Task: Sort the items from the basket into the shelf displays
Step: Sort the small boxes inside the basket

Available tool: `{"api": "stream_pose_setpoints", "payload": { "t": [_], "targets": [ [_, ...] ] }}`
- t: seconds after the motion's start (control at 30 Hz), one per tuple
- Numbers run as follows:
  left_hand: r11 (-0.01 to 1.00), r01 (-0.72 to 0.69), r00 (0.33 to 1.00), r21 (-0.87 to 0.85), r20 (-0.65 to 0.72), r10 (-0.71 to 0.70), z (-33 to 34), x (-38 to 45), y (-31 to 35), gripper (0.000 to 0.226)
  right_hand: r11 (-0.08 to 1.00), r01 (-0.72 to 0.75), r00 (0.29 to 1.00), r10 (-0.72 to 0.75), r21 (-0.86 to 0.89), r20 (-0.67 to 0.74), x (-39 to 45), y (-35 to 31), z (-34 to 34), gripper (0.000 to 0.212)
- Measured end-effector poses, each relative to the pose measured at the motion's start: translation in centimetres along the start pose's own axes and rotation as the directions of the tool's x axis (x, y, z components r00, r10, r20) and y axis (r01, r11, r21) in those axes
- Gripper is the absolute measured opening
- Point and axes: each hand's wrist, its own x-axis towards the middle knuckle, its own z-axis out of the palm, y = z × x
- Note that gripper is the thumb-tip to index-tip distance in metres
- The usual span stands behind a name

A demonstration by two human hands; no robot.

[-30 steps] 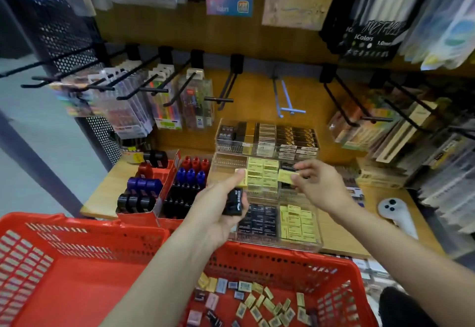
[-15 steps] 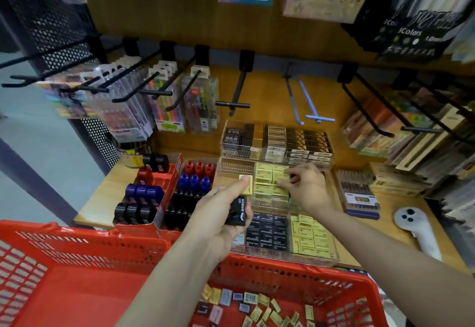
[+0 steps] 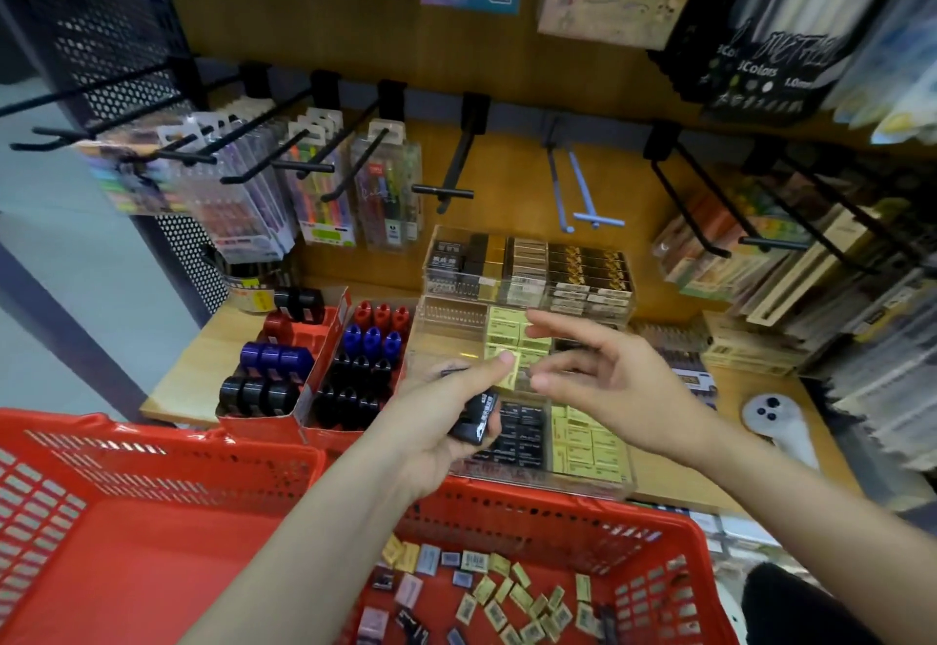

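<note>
My left hand (image 3: pixel 446 421) holds a small stack of erasers: a black one (image 3: pixel 476 422) in the palm and a yellow one (image 3: pixel 513 368) pinched under the thumb. Beside it, my right hand (image 3: pixel 603 381) hovers with spread fingers, its fingertips close to the yellow eraser and holding nothing. Both hands are above the clear tiered display tray (image 3: pixel 626 485), which holds rows of yellow erasers (image 3: pixel 512 332) and black erasers (image 3: pixel 519 436). Below, the red basket (image 3: pixel 152 517) has several loose erasers (image 3: pixel 502 594) scattered on its bottom at the right.
Red cartons of ink bottles (image 3: pixel 284 370) stand left of the tray. Black peg hooks (image 3: pixel 441 190) with pen packs jut out above the wooden shelf (image 3: pixel 187 376). A white controller (image 3: pixel 776 424) lies at the right, beside stacked boxes.
My right hand left the yellow row in the tray, having set down its yellow eraser, and came back toward my left hand with open fingers. The left hand stayed put.
</note>
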Motion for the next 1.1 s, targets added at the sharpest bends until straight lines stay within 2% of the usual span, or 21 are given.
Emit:
{"api": "stream_pose_setpoints", "payload": {
  "t": [0.07,0.13,0.2,0.27,0.33,0.4,0.47,0.5,0.6,0.67,0.7,0.8,0.9,1.1],
  "targets": [
    [0.996,0.018,0.997,0.091,0.077,-0.025,0.4,-0.6,-0.5,0.041,0.999,0.011,0.999,-0.010,-0.052,0.033,-2.0,-1.1,0.5,0.067],
    [0.990,0.035,0.990,0.135,0.130,-0.053,0.9,-1.2,-1.1,0.041,0.995,0.008,1.000,-0.006,-0.104,0.023,-3.4,-1.5,1.0,0.058],
    [0.985,0.047,0.988,0.169,0.135,-0.071,1.2,-1.4,-1.5,0.048,0.994,-0.005,1.000,0.005,-0.107,0.002,-4.2,-1.6,1.2,0.046],
    [0.980,0.072,0.987,0.188,0.128,-0.097,1.4,-1.5,-1.9,0.044,0.994,-0.044,0.997,0.037,-0.101,-0.067,-4.9,-1.4,1.4,0.038],
    [0.979,0.096,0.985,0.178,0.126,-0.120,1.6,-1.7,-2.2,0.035,0.989,-0.099,0.987,0.083,-0.112,-0.135,-5.5,-1.1,1.3,0.036],
    [0.980,0.109,0.986,0.164,0.109,-0.127,1.6,-1.7,-2.4,0.039,0.989,-0.140,0.985,0.133,-0.052,-0.111,-5.9,-0.9,0.9,0.034],
    [0.990,0.102,0.992,0.095,0.059,-0.108,1.5,-1.4,-2.3,0.038,0.979,-0.200,0.972,0.204,0.046,-0.118,-5.6,-0.1,-0.2,0.033],
    [0.995,0.095,0.995,0.040,0.024,-0.096,1.4,-1.2,-2.2,0.036,0.968,-0.246,0.952,0.251,0.053,-0.173,-5.3,0.7,-1.1,0.032],
    [0.995,0.063,0.995,-0.075,-0.069,-0.068,0.7,-0.4,-1.8,0.039,0.883,-0.454,0.831,0.370,-0.122,-0.414,-4.7,4.2,-3.7,0.023],
    [0.995,0.050,0.995,-0.090,-0.085,-0.058,0.2,0.1,-1.8,0.041,0.801,-0.562,0.771,0.417,-0.205,-0.482,-5.1,6.8,-4.5,0.022],
    [0.994,0.056,0.994,-0.095,-0.083,-0.064,0.0,0.3,-1.8,0.042,0.773,-0.583,0.767,0.421,-0.251,-0.485,-5.3,7.9,-4.4,0.024],
    [0.980,0.099,0.991,-0.170,-0.073,-0.113,-0.2,0.8,-2.1,0.037,0.721,-0.536,0.823,0.330,-0.439,-0.463,-5.1,9.6,-3.2,0.031],
    [0.961,0.135,0.986,-0.243,-0.060,-0.153,-0.1,1.2,-2.1,0.034,0.711,-0.504,0.850,0.307,-0.491,-0.427,-3.9,10.3,-1.5,0.030],
    [0.967,0.155,0.985,-0.201,-0.042,-0.167,0.2,1.1,-2.1,0.038,0.626,-0.627,0.775,0.446,-0.464,-0.447,-3.0,11.9,1.6,0.023]
  ]
}}
